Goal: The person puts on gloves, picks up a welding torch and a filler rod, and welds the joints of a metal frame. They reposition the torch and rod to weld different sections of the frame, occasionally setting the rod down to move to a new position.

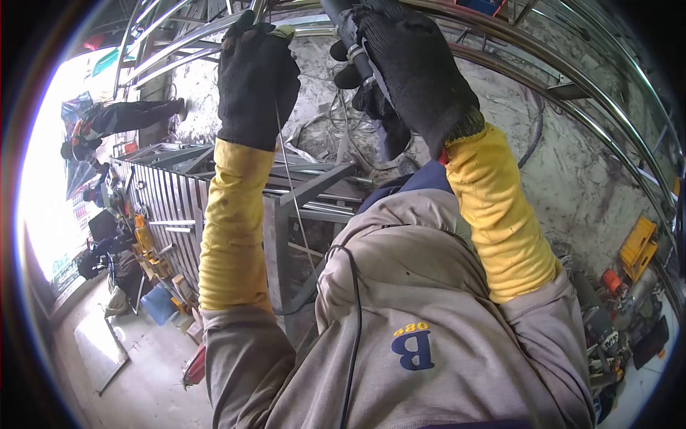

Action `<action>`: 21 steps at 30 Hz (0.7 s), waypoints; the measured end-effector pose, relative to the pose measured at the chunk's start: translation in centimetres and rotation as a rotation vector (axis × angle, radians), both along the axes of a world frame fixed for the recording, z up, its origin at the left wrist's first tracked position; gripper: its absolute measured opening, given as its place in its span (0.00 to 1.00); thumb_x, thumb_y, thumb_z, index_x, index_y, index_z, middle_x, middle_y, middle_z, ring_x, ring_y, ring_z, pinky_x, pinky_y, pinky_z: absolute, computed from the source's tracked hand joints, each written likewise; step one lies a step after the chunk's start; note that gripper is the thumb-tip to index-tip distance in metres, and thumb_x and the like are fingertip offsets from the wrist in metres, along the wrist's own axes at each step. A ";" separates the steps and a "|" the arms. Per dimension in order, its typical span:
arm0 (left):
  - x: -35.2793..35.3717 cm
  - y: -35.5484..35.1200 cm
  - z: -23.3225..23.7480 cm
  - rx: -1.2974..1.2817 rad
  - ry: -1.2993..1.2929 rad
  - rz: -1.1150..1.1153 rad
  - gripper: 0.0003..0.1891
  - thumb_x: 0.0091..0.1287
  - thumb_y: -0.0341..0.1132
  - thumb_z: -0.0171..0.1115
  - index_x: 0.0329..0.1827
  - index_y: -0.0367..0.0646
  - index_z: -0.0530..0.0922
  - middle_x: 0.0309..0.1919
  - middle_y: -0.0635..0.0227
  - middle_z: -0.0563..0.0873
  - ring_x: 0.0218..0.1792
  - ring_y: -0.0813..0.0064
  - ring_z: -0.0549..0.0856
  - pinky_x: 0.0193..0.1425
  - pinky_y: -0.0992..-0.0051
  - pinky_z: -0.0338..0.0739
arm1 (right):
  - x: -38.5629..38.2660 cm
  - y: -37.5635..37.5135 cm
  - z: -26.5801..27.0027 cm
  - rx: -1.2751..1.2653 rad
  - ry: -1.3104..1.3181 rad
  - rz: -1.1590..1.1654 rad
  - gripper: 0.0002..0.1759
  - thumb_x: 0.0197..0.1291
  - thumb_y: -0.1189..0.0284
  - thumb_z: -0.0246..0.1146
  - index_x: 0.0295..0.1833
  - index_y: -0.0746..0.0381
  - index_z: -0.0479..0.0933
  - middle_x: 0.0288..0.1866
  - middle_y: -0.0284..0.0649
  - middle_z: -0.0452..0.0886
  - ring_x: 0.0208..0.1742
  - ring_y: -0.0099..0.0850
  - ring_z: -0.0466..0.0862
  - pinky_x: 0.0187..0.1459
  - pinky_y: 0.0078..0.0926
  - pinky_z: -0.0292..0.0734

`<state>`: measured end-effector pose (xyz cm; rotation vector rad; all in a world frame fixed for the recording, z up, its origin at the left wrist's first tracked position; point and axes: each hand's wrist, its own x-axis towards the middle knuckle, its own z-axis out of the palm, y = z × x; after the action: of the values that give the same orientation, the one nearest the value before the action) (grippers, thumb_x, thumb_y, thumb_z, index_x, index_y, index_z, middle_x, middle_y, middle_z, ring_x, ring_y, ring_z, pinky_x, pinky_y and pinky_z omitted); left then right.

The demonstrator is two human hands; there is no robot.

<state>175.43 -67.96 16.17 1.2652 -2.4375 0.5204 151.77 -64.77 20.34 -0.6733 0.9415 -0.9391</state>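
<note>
My left hand [257, 82], in a black knit glove, is closed near the top of the view. A thin metal rod [289, 175] runs down from it past the yellow sleeve guard [234, 222]. To the right, my right hand [414, 68], also gloved in black, wraps around what looks like a welding torch [359, 58], a dark tube-shaped handle with a pale clamp band. A loose black piece [389, 129] hangs under this hand. Both hands are close to shiny metal tubes [307, 31] along the top, where the torch's far end is cut off.
Long curved tubes [493, 32] sweep across the upper right. A grey metal frame [275, 243] stands left of my body. Cables [325, 129] lie on the stained floor. Another person [107, 121] is at the far left. A yellow tray [638, 247] and tools lie at right.
</note>
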 end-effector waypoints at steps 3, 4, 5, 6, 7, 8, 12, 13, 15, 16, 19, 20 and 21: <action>-0.1 0.1 0.1 0.006 0.029 -0.027 0.20 0.58 0.27 0.68 0.55 0.46 0.85 0.51 0.56 0.85 0.68 0.44 0.77 0.69 0.49 0.74 | 0.0 0.4 0.0 -0.059 -0.008 -0.010 0.31 0.80 0.58 0.58 0.83 0.53 0.65 0.33 0.31 0.78 0.24 0.20 0.80 0.20 0.20 0.72; -0.3 0.1 0.1 0.007 0.042 -0.030 0.20 0.57 0.27 0.67 0.55 0.46 0.85 0.51 0.56 0.85 0.67 0.45 0.77 0.69 0.49 0.74 | 0.0 0.5 0.0 -0.080 -0.011 -0.015 0.31 0.80 0.58 0.58 0.83 0.53 0.65 0.33 0.31 0.78 0.24 0.20 0.80 0.19 0.20 0.72; -0.2 0.0 0.0 0.004 0.045 -0.033 0.20 0.57 0.27 0.67 0.55 0.46 0.85 0.51 0.56 0.85 0.67 0.45 0.77 0.69 0.49 0.74 | 0.0 0.7 0.1 -0.101 -0.015 -0.021 0.31 0.80 0.58 0.58 0.83 0.53 0.64 0.33 0.31 0.78 0.24 0.20 0.80 0.19 0.20 0.72; -0.1 -0.1 -0.1 0.002 0.018 -0.026 0.19 0.58 0.27 0.67 0.55 0.45 0.85 0.51 0.56 0.85 0.68 0.45 0.77 0.69 0.49 0.74 | 0.2 0.7 0.0 -0.110 0.006 -0.035 0.30 0.80 0.59 0.57 0.83 0.52 0.65 0.33 0.31 0.78 0.24 0.19 0.79 0.19 0.19 0.71; 0.0 -0.1 -0.2 0.001 -0.010 -0.017 0.19 0.58 0.27 0.67 0.54 0.45 0.85 0.51 0.56 0.84 0.68 0.45 0.77 0.69 0.49 0.74 | 0.5 0.6 -0.1 -0.114 0.017 -0.041 0.30 0.80 0.60 0.57 0.83 0.52 0.65 0.33 0.31 0.78 0.24 0.19 0.79 0.19 0.19 0.71; 0.0 -0.1 -0.5 0.000 -0.008 -0.018 0.19 0.58 0.27 0.67 0.54 0.45 0.85 0.51 0.56 0.84 0.68 0.45 0.77 0.69 0.49 0.74 | 0.9 0.5 -0.2 -0.119 0.028 -0.048 0.30 0.80 0.60 0.57 0.83 0.52 0.65 0.32 0.31 0.78 0.23 0.19 0.79 0.19 0.19 0.71; -0.1 0.3 -0.7 0.073 0.000 0.073 0.19 0.58 0.28 0.67 0.54 0.45 0.84 0.52 0.56 0.83 0.70 0.44 0.76 0.69 0.49 0.74 | 1.8 0.9 -0.8 -0.046 0.068 -0.069 0.29 0.80 0.62 0.56 0.82 0.51 0.66 0.33 0.31 0.78 0.23 0.19 0.79 0.19 0.20 0.71; -0.1 0.3 -0.6 0.060 -0.028 0.065 0.19 0.57 0.28 0.68 0.54 0.45 0.84 0.53 0.56 0.83 0.70 0.43 0.76 0.70 0.49 0.74 | 1.7 1.3 -0.7 -0.129 0.021 -0.094 0.29 0.80 0.62 0.55 0.82 0.51 0.66 0.34 0.32 0.79 0.23 0.19 0.79 0.19 0.20 0.71; 0.1 0.0 -0.8 0.043 -0.015 0.033 0.19 0.57 0.28 0.68 0.54 0.45 0.84 0.53 0.56 0.83 0.71 0.43 0.75 0.70 0.49 0.74 | 1.9 1.5 -0.3 -0.131 0.055 -0.092 0.29 0.80 0.62 0.55 0.82 0.51 0.65 0.34 0.32 0.79 0.23 0.20 0.79 0.19 0.20 0.71; 0.2 -0.1 -0.9 0.026 -0.006 0.002 0.19 0.57 0.28 0.68 0.54 0.46 0.84 0.54 0.56 0.83 0.71 0.43 0.75 0.70 0.49 0.74 | 1.9 1.5 -0.2 -0.132 0.085 -0.092 0.29 0.80 0.62 0.55 0.83 0.51 0.65 0.34 0.32 0.79 0.23 0.20 0.79 0.19 0.20 0.72; 0.4 -0.1 -1.2 -0.034 -0.021 -0.027 0.18 0.57 0.28 0.68 0.53 0.46 0.84 0.55 0.56 0.82 0.71 0.44 0.75 0.70 0.49 0.74 | 2.3 1.5 -0.7 -0.146 0.083 -0.120 0.29 0.80 0.62 0.56 0.82 0.50 0.65 0.34 0.32 0.79 0.23 0.20 0.79 0.18 0.20 0.72; 0.5 -0.2 -1.2 -0.034 -0.019 -0.026 0.18 0.57 0.28 0.68 0.53 0.46 0.84 0.55 0.56 0.82 0.71 0.44 0.75 0.70 0.49 0.74 | 2.2 1.3 -0.7 -0.146 0.086 -0.119 0.29 0.80 0.62 0.56 0.82 0.50 0.65 0.34 0.32 0.79 0.23 0.20 0.79 0.18 0.20 0.72; 0.5 -0.4 -1.3 -0.035 -0.026 -0.027 0.19 0.57 0.28 0.68 0.53 0.46 0.84 0.55 0.56 0.82 0.71 0.44 0.75 0.70 0.49 0.74 | 2.0 1.0 -0.6 -0.133 0.081 -0.106 0.28 0.80 0.61 0.56 0.82 0.50 0.66 0.34 0.32 0.79 0.23 0.20 0.79 0.18 0.20 0.72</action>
<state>175.95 -68.35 14.88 1.2168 -2.4518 0.5733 153.78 -63.75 19.75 -0.7845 1.0008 -1.0822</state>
